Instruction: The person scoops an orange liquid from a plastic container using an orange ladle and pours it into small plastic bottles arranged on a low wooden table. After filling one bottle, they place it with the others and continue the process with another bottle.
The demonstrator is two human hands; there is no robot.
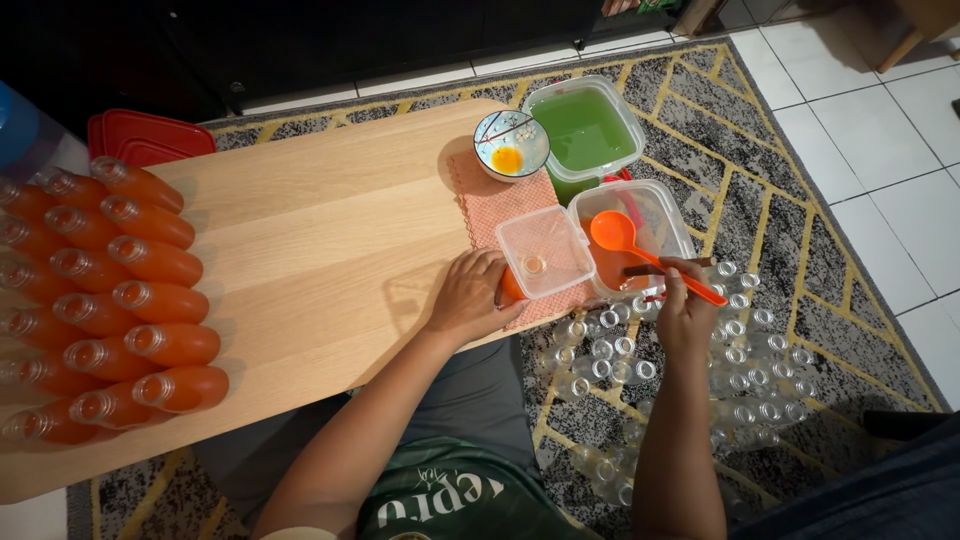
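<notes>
Gripping a small bottle of orange liquid (511, 288) at the near right edge of the wooden counter (320, 260), the left hand (472, 298) has its fingers curled around the bottle, so that only a sliver of orange shows past the knuckles. The right hand (683, 305) pinches the handle of an orange ladle (640, 250) between thumb and fingertips; the ladle's bowl hangs over the clear container of orange liquid (650, 225) just right of the counter. A shallow clear lid (545, 252) lies between the two hands on a pink woven cloth (495, 205).

To pour well, I would judge that the bottle should stand upright and be held firmly, its mouth brought close to the container, so that any drips fall back in rather than onto the cloth. A half-filled ladle, tipped slowly, should suit such a narrow neck better than a full one.

Filled orange bottles (120, 300) lie in rows at the left end of the counter, beside red lids (150, 135) at the far left. Empty clear bottles (740, 350) crowd the patterned rug (720, 150) on the right. Farther off stand a container of green liquid (585, 128) and a small patterned bowl (511, 143) holding something yellow.
</notes>
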